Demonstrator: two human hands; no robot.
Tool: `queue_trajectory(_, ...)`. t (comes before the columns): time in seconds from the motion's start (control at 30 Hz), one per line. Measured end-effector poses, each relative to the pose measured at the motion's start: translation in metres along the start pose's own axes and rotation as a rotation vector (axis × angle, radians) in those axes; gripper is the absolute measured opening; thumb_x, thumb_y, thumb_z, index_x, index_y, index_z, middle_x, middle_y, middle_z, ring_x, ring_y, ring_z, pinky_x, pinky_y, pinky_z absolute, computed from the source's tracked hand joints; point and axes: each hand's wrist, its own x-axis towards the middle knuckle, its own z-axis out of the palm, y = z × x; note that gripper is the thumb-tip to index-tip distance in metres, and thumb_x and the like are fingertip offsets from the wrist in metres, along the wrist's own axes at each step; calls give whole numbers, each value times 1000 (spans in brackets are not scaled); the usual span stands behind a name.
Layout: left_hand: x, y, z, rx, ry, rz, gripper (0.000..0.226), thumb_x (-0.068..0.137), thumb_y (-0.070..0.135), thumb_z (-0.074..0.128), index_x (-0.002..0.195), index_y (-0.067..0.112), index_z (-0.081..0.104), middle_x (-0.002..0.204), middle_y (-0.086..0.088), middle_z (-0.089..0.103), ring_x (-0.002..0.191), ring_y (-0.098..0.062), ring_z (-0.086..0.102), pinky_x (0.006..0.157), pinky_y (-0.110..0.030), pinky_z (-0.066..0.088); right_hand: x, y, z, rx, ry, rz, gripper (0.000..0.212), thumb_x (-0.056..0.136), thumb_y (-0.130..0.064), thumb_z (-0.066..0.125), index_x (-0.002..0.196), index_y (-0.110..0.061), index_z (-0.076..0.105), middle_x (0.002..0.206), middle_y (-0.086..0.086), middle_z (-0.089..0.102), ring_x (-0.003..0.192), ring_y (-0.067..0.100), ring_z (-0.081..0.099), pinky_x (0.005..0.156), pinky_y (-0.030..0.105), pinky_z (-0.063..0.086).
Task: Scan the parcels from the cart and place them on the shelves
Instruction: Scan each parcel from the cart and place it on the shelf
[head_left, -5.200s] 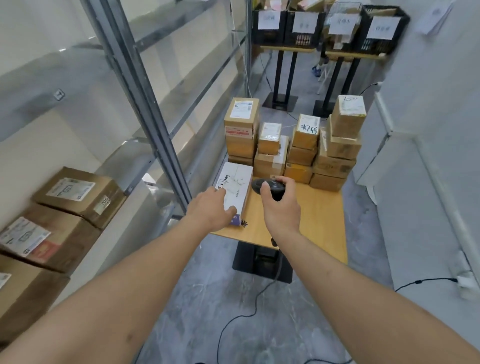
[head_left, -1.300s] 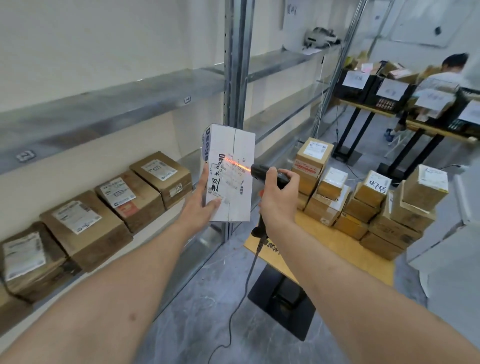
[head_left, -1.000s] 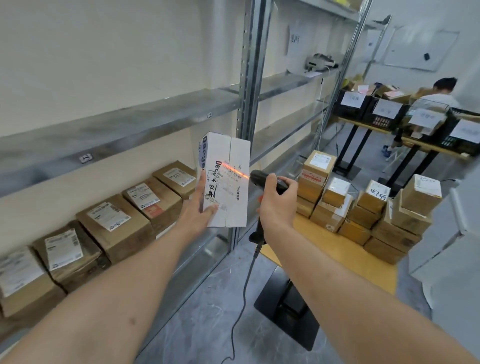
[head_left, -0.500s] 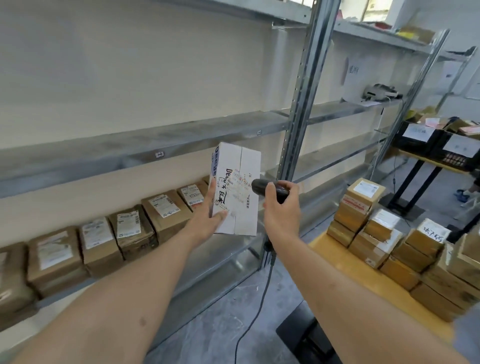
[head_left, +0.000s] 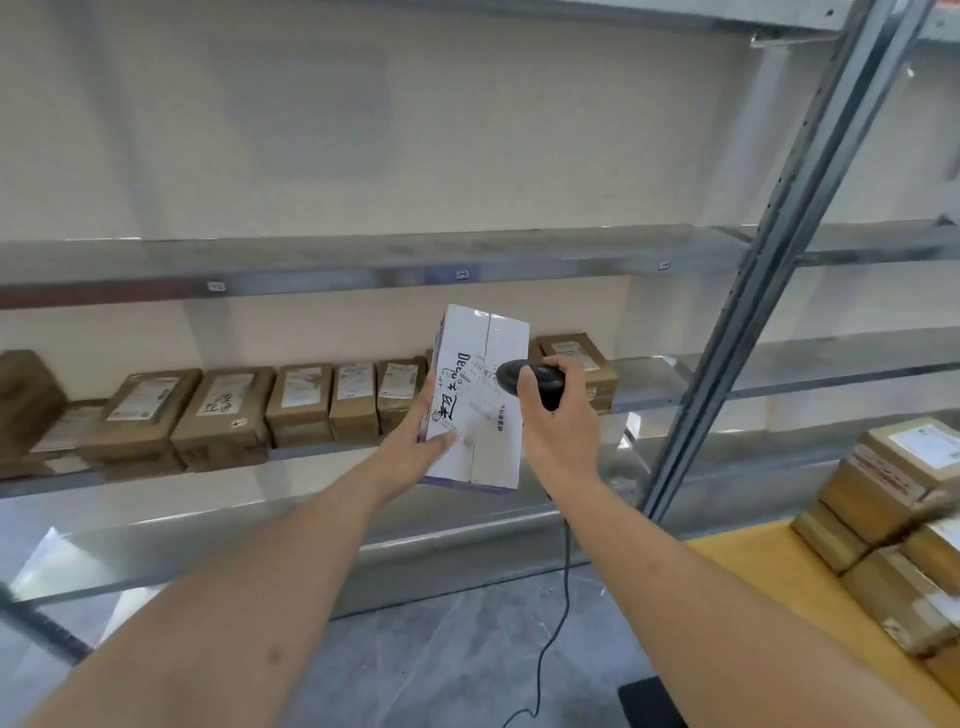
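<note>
My left hand (head_left: 418, 444) holds a white parcel (head_left: 480, 436) upright by its lower left edge, thumb across the front. The parcel carries black handwriting and a printed label. My right hand (head_left: 550, 421) grips a black corded barcode scanner (head_left: 530, 376), its head close against the parcel's label. Both are raised in front of the metal shelves (head_left: 363, 260). At the lower right the wooden cart (head_left: 769, 577) bears several brown cardboard parcels (head_left: 893, 483).
A row of brown parcels (head_left: 223, 410) lies on the middle shelf behind my hands. A slanted metal upright (head_left: 769, 270) stands to the right. The scanner cable (head_left: 556, 613) hangs down toward the grey floor. A lower shelf edge (head_left: 493, 525) runs beneath the parcel.
My view has swung left to face the shelves squarely, so the cart slid to the lower right. The red scan line seen a second ago is gone. Both hands keep their holds.
</note>
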Motion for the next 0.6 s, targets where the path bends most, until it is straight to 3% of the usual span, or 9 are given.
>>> queue_trajectory(0.17, -50, -17, -49, 24, 125, -41, 87, 105, 32, 64, 161, 60, 3, 136, 46, 53, 129, 7, 56, 119, -44, 42, -24, -22, 41, 13, -151, -51, 27, 99, -52, 61, 123, -41, 54, 106, -14, 70, 95, 11, 65, 74, 25, 45)
queue_trajectory(0.33, -93, -30, -103, -13, 259, -86, 89, 105, 31, 64, 161, 59, 1, 154, 14, 53, 136, -18, 57, 118, -51, 43, -47, -50, 97, 56, -272, -108, 29, 97, -47, 67, 123, -38, 59, 99, -25, 65, 96, 7, 64, 81, 30, 47)
queue_trajectory(0.47, -121, -52, -152, -25, 334, -118, 89, 105, 33, 64, 159, 61, -1, 154, 8, 53, 136, -22, 57, 117, -50, 43, -69, -71, 152, 40, -365, -138, 36, 96, -50, 66, 128, -37, 57, 102, -21, 66, 99, 12, 64, 85, 35, 52)
queue_trajectory(0.6, -143, -85, -219, -19, 396, -164, 84, 102, 40, 67, 148, 77, 8, 152, 12, 55, 135, -21, 58, 118, -52, 42, -92, -92, 219, 29, -411, -150, 28, 98, -48, 66, 123, -38, 55, 96, -27, 60, 93, 9, 62, 77, 30, 47)
